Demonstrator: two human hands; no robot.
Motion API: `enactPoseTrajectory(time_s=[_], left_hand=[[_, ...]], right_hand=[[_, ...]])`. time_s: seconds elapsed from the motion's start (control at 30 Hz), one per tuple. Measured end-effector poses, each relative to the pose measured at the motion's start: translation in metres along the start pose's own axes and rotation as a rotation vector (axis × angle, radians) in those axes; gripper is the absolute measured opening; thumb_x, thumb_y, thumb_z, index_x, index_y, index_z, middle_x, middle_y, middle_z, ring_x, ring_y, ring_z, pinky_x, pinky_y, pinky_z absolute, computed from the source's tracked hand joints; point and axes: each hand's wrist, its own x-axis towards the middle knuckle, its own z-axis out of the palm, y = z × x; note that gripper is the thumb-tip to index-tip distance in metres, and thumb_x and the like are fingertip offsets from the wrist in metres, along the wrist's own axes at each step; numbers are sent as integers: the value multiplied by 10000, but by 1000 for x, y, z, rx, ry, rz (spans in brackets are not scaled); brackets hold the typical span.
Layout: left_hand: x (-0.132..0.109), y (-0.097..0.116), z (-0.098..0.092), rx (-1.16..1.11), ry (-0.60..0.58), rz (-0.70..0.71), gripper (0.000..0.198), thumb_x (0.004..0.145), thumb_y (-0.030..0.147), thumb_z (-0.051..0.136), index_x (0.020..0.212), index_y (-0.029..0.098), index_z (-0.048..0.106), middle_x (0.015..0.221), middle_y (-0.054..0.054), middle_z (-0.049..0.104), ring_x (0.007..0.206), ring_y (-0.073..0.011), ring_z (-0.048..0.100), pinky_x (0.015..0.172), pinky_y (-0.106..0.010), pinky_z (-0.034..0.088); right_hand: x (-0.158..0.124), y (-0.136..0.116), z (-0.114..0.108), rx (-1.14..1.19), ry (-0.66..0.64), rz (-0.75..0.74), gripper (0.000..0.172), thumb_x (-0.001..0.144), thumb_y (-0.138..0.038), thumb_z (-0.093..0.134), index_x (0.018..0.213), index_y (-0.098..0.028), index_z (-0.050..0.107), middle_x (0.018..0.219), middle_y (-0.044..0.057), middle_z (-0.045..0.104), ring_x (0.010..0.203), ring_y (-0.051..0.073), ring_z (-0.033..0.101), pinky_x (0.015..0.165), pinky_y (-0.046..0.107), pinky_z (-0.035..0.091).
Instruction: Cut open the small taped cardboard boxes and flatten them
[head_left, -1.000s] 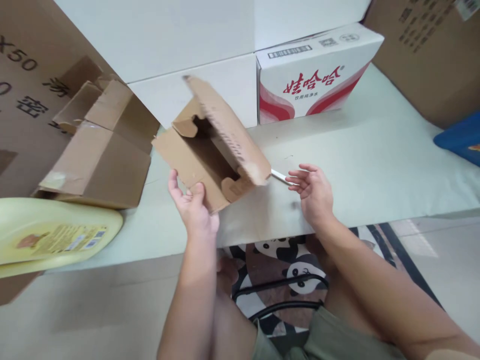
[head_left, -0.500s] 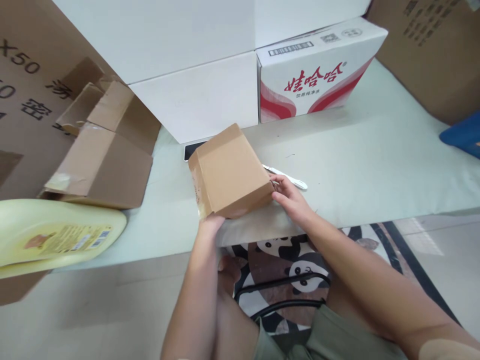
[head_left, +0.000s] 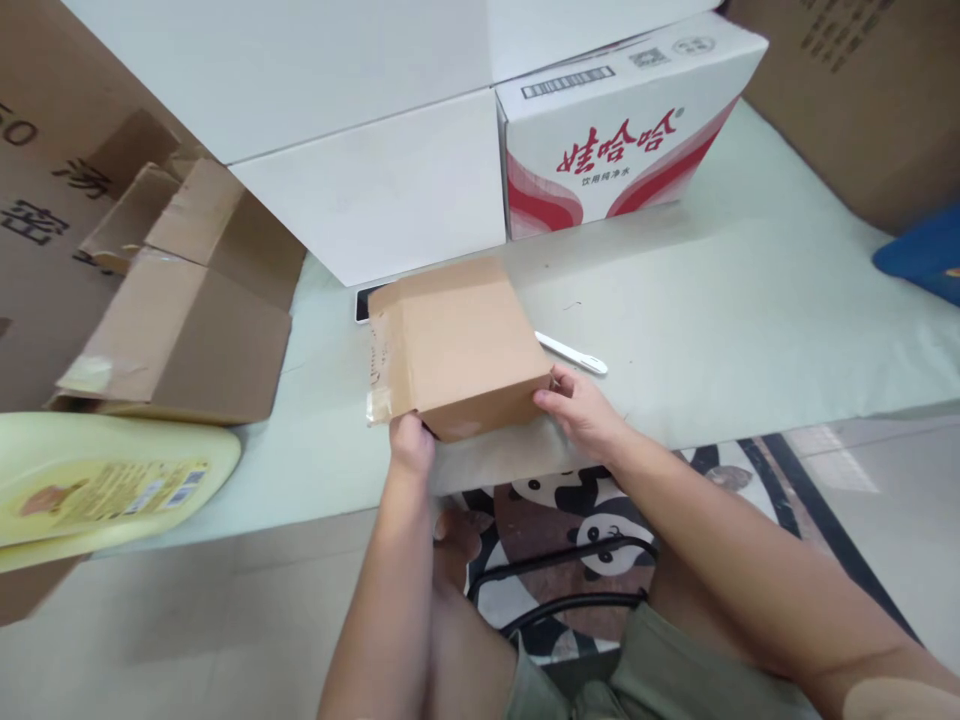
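The white carton [head_left: 622, 185] on the far side reads 娃哈哈 in red with an ® mark, 饮用纯净水 beneath; its top bears a barcode [head_left: 568, 82] and a QR code [head_left: 648, 58]. The big carton [head_left: 34, 260] at left shows 50, 汤 and 密. Print on the yellow bottle [head_left: 112, 480], far-right carton [head_left: 840, 120] and small brown box [head_left: 472, 330] is illegible.

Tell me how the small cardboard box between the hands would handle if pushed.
The small cardboard box would probably slide rather than roll, given its flat sides. Its body looks likely to stay stiff, since its edges are straight and its faces unbuckled. The flap at its left side may bend, as it juts past the body.
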Motion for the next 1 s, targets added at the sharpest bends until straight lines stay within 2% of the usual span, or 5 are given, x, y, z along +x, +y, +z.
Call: enactPoseTrajectory(time_s=[0.17, 0.4, 0.7, 0.9, 1.0], left_hand=[[-4, 14, 14, -90, 85, 113, 330, 736, 558, 700, 783, 234, 743, 962, -61, 763, 1231, -312, 644, 1084, -397, 510], [-8, 25, 12, -120, -24, 98, 738, 643, 789, 714, 1152, 254, 721, 1175, -94, 742, 1210, -333, 662, 1031, -435, 536], [-2, 20, 6, -28, 25, 109, 658, 676, 698, 774, 1124, 219, 720, 1089, -91, 751, 1123, -300, 696, 1073, -439, 498], [-5, 18, 3, -81, -50, 60, 581, 699, 666, 768, 1097, 243, 746, 1131, -87, 754, 1176, -314, 679, 1083, -441, 496], [-5, 19, 4, -112, -36, 60, 577, 702, 673, 757, 1091, 247, 751, 1123, -83, 756, 1186, -313, 673, 1096, -445, 489]], right_hand=[[3, 0, -1, 49, -39, -85, 431, 689, -402, 889, 995, -305, 602, 1175, -11, 671, 1020, 187, 656, 932, 371, 530], [-2, 0, -12, -466, -192, -323, 618, 903, -442, 668, 1479, -361, 457, 1554, 99, 441, 1377, 281, 525, 1144, 526, 454], [0, 6, -20, -791, -70, -599, 578, 971, -493, 546, 1521, -348, 444, 1231, 103, 591, 1194, 277, 601, 1095, 578, 485], [2, 6, -20, -838, -177, -698, 649, 983, -558, 504, 1579, -355, 347, 1615, 109, 387, 1501, 318, 377, 1218, 579, 345], [4, 5, -20, -817, -208, -732, 658, 991, -531, 502, 1595, -362, 304, 1637, 104, 360, 1508, 312, 371, 1229, 568, 330]])
